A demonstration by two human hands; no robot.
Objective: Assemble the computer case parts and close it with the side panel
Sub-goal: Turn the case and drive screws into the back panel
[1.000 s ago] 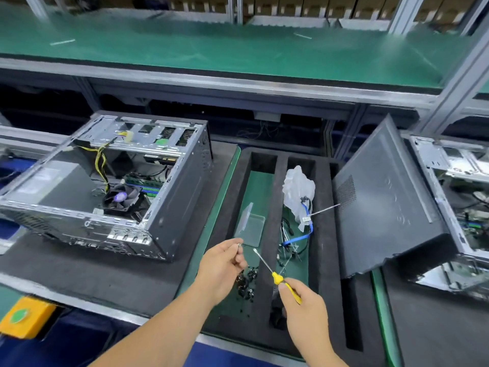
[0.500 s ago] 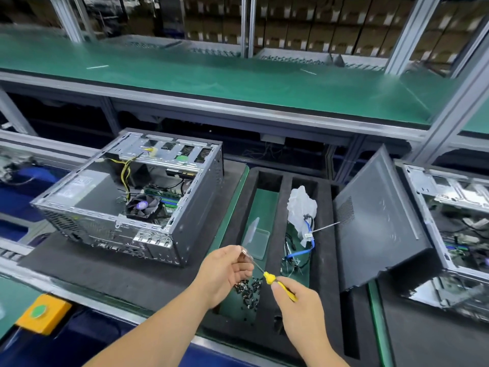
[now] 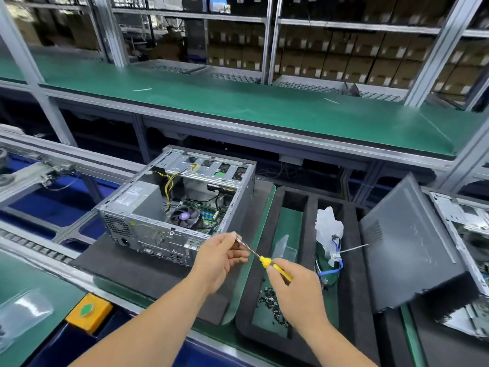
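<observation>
An open computer case (image 3: 180, 202) lies on its side on a black foam mat (image 3: 124, 268), its fan and yellow cables showing. My right hand (image 3: 296, 290) grips the yellow handle of a small screwdriver (image 3: 267, 260). My left hand (image 3: 219, 258) pinches at the screwdriver's tip, just in front of the case's near right corner; whether it holds a screw I cannot tell. A dark side panel (image 3: 407, 247) leans tilted at the right. Several black screws (image 3: 270, 300) lie in the foam tray (image 3: 309, 207) under my hands.
The foam tray also holds a clear plastic piece (image 3: 284, 249), a white bag (image 3: 328, 226) and a blue cable (image 3: 337, 266). A second open case (image 3: 465, 234) sits at the far right. A yellow button box (image 3: 88, 312) is at the lower left. A green shelf (image 3: 238, 102) runs behind.
Both hands with the screwdriver have risen and shifted left toward the case's corner. The camera has tilted up, showing more of the shelves behind.
</observation>
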